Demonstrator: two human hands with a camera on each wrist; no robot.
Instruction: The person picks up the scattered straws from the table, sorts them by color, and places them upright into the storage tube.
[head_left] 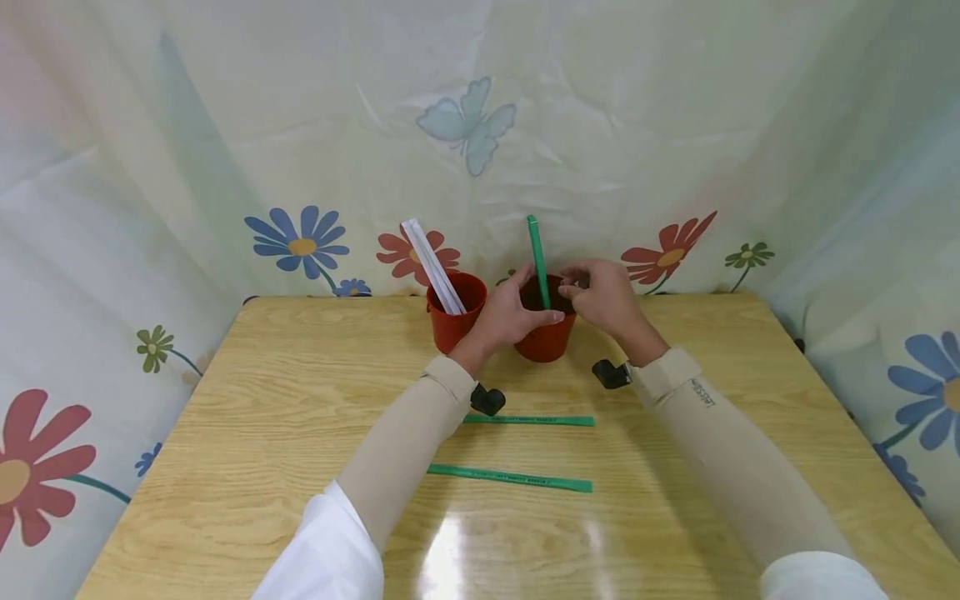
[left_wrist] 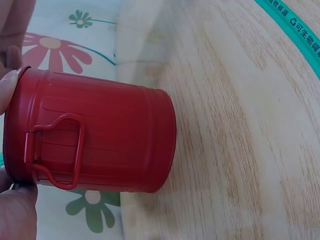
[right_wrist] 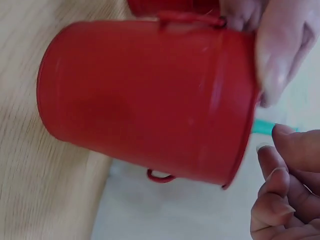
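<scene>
A small red metal bucket point(head_left: 546, 342) stands at the back of the table, with a green strip-like wrapped straw point(head_left: 537, 254) upright in it. My left hand point(head_left: 510, 312) grips this bucket by the rim, thumb in front and fingers behind. In the left wrist view the bucket's side handle point(left_wrist: 77, 150) shows. Beside the opening on the right, my right hand point(head_left: 602, 293) has loosely bent fingers. Seen from the right wrist, its thumb and index fingertips are apart, close to the green straw point(right_wrist: 262, 127) above the rim.
A second red bucket point(head_left: 452, 332) stands just left, holding white strips point(head_left: 435, 268) that lean left. Two more green wrapped straws, a far one point(head_left: 543, 421) and a near one point(head_left: 517, 477), lie flat on the wooden table point(head_left: 300, 417). A flowered curtain point(head_left: 600, 125) hangs behind.
</scene>
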